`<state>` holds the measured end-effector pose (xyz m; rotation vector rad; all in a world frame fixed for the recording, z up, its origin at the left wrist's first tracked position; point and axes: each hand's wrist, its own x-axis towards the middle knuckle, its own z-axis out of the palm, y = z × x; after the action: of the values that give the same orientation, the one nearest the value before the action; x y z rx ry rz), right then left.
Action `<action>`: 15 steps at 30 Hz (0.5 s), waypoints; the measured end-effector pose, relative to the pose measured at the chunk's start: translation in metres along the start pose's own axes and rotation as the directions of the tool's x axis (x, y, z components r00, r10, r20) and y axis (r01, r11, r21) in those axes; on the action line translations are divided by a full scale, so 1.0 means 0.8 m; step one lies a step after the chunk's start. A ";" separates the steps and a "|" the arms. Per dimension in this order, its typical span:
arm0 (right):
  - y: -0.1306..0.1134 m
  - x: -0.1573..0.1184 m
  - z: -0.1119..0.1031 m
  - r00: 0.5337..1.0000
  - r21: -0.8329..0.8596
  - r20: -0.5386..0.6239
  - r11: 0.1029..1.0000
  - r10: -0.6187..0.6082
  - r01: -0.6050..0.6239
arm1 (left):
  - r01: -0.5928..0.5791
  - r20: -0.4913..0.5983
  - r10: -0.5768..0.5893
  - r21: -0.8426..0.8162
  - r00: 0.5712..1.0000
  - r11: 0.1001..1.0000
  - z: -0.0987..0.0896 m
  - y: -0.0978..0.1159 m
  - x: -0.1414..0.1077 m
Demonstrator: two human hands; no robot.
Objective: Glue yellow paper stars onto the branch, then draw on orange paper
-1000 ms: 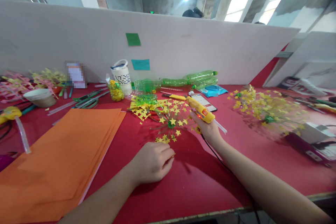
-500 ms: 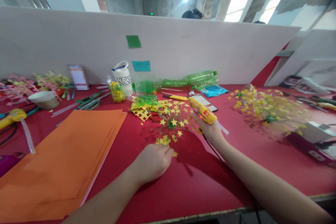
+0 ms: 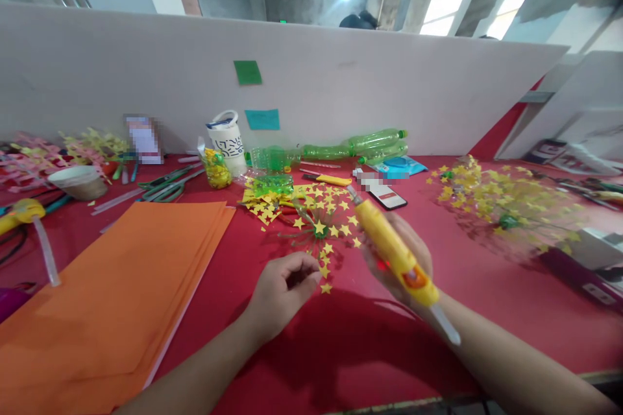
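Observation:
My right hand (image 3: 402, 253) is wrapped round a yellow glue gun (image 3: 394, 249), its nozzle pointing up and left, with a clear glue stick out of its rear. My left hand (image 3: 287, 285) has thumb and fingertips pinched together beside the lower yellow stars; what they hold, if anything, is too small to make out. Just beyond both hands, a round spray of yellow stars (image 3: 319, 227) on thin clear strips around a green centre lies on the red table (image 3: 335, 350). Loose yellow stars (image 3: 265, 211) are heaped behind it to the left.
Orange sheets (image 3: 121, 285) cover the left side. Green bottles (image 3: 374, 146), a white cup (image 3: 228, 146), a yellow cutter (image 3: 333, 180) and a phone (image 3: 387, 193) stand or lie toward the back panel. A finished-looking star spray (image 3: 506, 201) is at the right.
The glue gun in my right hand has moved toward me and tilted more steeply, uncovering the phone. My left hand has turned, showing its thumb and a gap between the curled fingers.

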<state>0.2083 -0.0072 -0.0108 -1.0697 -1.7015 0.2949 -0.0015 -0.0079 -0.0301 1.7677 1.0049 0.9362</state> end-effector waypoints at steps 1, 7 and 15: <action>-0.005 -0.005 0.003 0.996 0.018 0.054 0.998 -0.067 0.066 | -0.022 0.002 0.021 0.007 1.000 1.000 0.000 0.002 -0.002; -0.016 -0.020 0.026 0.894 0.123 0.345 0.958 -0.285 0.258 | -0.135 0.010 0.134 0.031 0.991 0.990 0.005 -0.002 -0.004; -0.015 -0.019 0.027 0.897 0.040 0.257 0.932 -0.359 0.361 | -0.100 -0.017 0.101 0.010 0.995 0.995 0.004 -0.005 0.000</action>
<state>0.1843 -0.0196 -0.0216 -0.7210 -2.0995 0.1946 0.0005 -0.0080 -0.0353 1.8350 0.9397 1.0124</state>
